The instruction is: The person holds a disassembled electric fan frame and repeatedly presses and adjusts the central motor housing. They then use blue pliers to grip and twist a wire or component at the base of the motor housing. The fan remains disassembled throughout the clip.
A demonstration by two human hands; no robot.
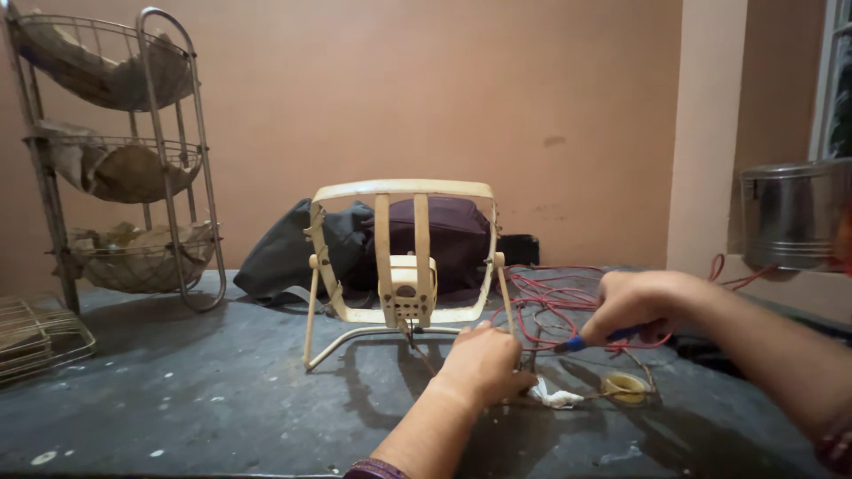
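We work at a dark, paint-flecked table (177, 399) that runs up to a plain wall, with a three-tier wire rack (115, 160) standing at its far left corner and a steel canister (790, 213) on a ledge at the far right. Centre-stage stands the cream fan frame (399, 257), upright on its bent wire stand, its flat face turned toward us and its motor housing low in the middle; a dark bag (435, 239) lies just behind it. Red wires (550, 302) sprawl in loops to the right of the frame.

Our right hand (643, 306) comes in from the right, knuckles up, closed around a blue-handled tool (590, 340) whose long axis runs nearly level, tip pointing left toward our other hand. Our left hand (484, 364) reaches forward from below, fingers curled shut, seemingly pinching a wire end, though the grip itself is hidden. A white scrap (555, 396) and a yellowish tape roll (626, 386) lie just beside it. Open tabletop spreads to the left and front of the frame.
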